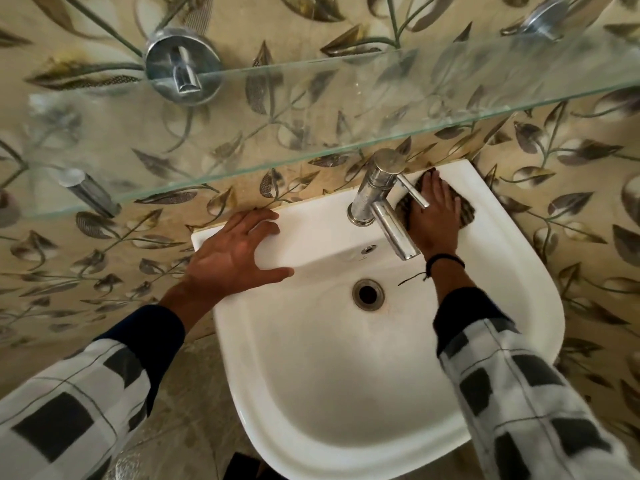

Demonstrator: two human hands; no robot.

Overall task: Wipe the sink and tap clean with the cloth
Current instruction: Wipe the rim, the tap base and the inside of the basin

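A white wall-hung sink [311, 375] fills the middle of the view, with a round metal drain [368, 294] in its basin. The chrome tap [379, 199] stands on the back ledge, its spout pointing down over the basin and its lever sticking out to the right. My right hand [434, 213] lies flat on a dark patterned cloth [465, 211], pressing it onto the back right ledge beside the tap. My left hand [239, 254] rests with spread fingers on the back left corner of the sink and holds nothing.
A glass shelf [311, 109] juts out from the leaf-patterned tiled wall [571, 188] just above the tap, held by round chrome brackets [183, 65]. A dark object [242, 465] shows on the floor below the sink.
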